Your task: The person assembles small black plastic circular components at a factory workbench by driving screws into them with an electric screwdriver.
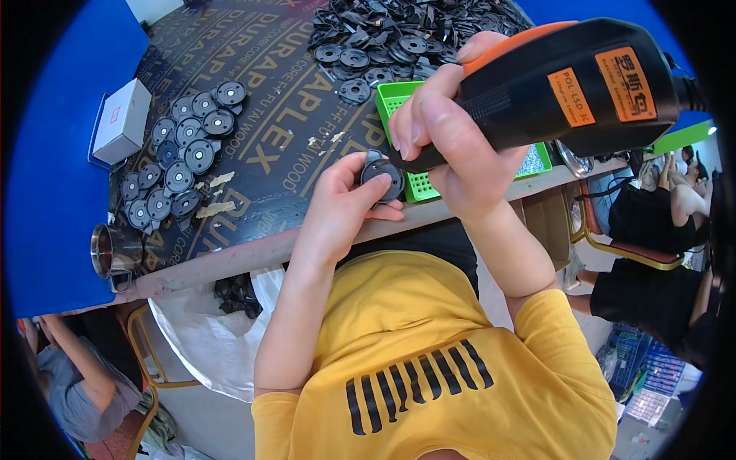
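A black and orange plastic electric screwdriver (560, 88) is held nearest the camera, its body slanted across the upper right. It is gripped by the right hand (471, 142), whose fingers are clamped around the narrower front part. The tool's dark front end is pointed down and left, toward a black round plastic part (391, 190). Whether the part is touched by the tip cannot be made out.

That part is held in the left hand (345, 195) above the front edge of the dark worktop (264, 73) with gold lettering; it is pinched with the thumb pressed on its face and the other fingers curled behind.

Behind the right hand, a bright green perforated plastic basket (392, 98) is partly covered. Small silvery metal pieces (534, 159) are seen at its right end. Farther back, a large heap of loose black plastic parts (391, 38) is spread. To the left, similar black discs (182, 176) are grouped closely, flanked by a white rectangular box (123, 123) and a shiny metal cup (115, 251).
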Tool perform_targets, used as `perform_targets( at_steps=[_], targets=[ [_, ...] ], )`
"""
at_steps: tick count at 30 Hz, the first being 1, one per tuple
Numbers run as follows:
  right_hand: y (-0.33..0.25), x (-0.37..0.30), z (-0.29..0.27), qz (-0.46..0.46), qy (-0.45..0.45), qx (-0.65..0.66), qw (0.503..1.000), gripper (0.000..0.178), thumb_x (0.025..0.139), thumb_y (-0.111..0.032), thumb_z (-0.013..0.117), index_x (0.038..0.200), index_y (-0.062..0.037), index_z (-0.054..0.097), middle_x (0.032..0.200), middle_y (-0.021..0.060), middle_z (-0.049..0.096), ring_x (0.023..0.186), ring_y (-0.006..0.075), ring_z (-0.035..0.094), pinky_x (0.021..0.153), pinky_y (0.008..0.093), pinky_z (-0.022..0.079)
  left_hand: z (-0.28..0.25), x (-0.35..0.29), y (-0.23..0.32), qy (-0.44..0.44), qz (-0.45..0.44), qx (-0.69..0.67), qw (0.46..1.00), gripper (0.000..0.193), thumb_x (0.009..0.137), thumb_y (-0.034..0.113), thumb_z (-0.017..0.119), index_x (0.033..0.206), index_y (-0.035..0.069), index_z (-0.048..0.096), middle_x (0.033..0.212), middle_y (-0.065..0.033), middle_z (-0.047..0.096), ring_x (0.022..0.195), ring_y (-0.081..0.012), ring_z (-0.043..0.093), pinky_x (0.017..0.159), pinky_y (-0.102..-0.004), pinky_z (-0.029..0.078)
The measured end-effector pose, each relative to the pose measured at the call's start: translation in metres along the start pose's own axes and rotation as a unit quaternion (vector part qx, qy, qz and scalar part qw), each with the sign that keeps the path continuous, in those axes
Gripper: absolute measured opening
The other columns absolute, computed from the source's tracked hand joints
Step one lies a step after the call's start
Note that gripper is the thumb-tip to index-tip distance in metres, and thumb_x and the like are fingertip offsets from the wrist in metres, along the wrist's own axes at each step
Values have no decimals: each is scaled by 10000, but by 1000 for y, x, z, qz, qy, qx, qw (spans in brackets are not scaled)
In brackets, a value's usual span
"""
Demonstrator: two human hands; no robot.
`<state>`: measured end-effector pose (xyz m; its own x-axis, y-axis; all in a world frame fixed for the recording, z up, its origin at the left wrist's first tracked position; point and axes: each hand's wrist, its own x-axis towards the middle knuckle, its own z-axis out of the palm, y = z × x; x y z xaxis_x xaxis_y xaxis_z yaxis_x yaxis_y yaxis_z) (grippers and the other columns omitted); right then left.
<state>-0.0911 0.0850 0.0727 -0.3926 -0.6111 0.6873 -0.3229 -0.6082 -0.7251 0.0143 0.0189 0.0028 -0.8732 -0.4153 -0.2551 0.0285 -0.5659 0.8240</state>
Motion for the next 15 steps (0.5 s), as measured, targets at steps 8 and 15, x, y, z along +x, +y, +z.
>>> perform_targets(
  at_steps=[8, 15],
  targets=[
    [1, 1, 1, 4, -4, 10, 1000, 361, 769, 38, 443, 1094, -41, 310, 627, 76, 457, 474, 150, 447, 488, 292, 417, -1, 1, -1, -2, 0, 4, 1000, 185, 833, 35, 507, 1005, -29, 488, 834, -67, 551, 645, -123, 588, 571, -223, 532],
    [6, -2, 8, 12, -24, 12, 1000, 394, 728, 120, 463, 1062, -29, 319, 643, 73, 478, 478, 140, 470, 470, 290, 428, -3, 5, -4, 11, -16, 41, 999, 182, 840, 24, 483, 1011, -37, 486, 819, -69, 549, 617, -127, 591, 564, -217, 526]
  ],
)
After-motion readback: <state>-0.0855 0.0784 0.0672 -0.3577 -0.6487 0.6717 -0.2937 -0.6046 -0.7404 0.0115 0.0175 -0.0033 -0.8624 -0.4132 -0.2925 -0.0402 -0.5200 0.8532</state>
